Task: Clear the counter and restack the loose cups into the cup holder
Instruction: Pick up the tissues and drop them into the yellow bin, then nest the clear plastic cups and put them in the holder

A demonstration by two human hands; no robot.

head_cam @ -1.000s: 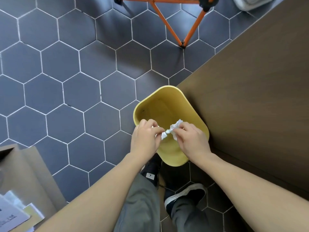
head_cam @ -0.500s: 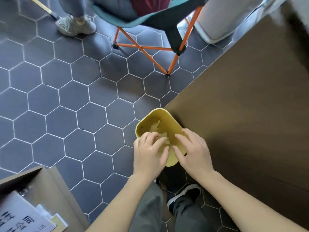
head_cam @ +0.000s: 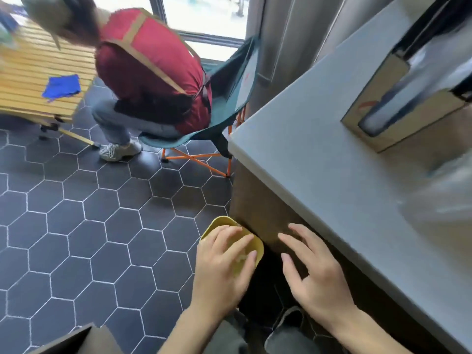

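Both grips are empty, fingers spread: the left hand (head_cam: 221,267) hovers over the yellow bin (head_cam: 258,247) on the floor, the right hand (head_cam: 316,274) beside it, below the bench (head_cam: 332,159) edge.

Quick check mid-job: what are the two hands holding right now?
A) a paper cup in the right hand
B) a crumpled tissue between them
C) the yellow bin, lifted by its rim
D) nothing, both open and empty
D: the left hand and the right hand are spread open and empty, above the yellow bin on the floor beside the counter.
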